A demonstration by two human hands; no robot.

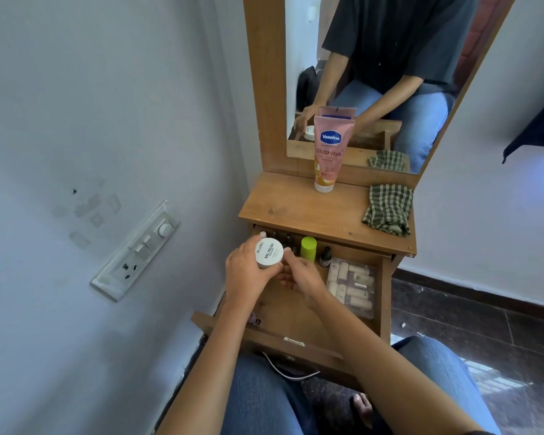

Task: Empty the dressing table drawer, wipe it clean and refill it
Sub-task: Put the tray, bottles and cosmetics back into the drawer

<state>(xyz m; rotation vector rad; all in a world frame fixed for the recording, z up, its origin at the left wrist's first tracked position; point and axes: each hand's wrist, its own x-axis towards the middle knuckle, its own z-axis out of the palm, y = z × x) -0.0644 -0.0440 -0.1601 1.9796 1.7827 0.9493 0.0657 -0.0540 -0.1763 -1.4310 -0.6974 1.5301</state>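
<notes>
The left hand [245, 275] grips 1 white jar [269, 254] over the open drawer [252, 332]. The right hand [299, 278], fingers loose, touches it at 4 o'clock. 1 green bottle [308, 248] stands at 3 o'clock.

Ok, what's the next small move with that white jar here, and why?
Probably lift the jar onto the tabletop beside the pink tube. The left hand grips it over the open drawer, which holds a green-capped bottle, a dark bottle and a clear pouch; only the tube and a checked cloth sit on top, so emptying looks barely begun.
</notes>
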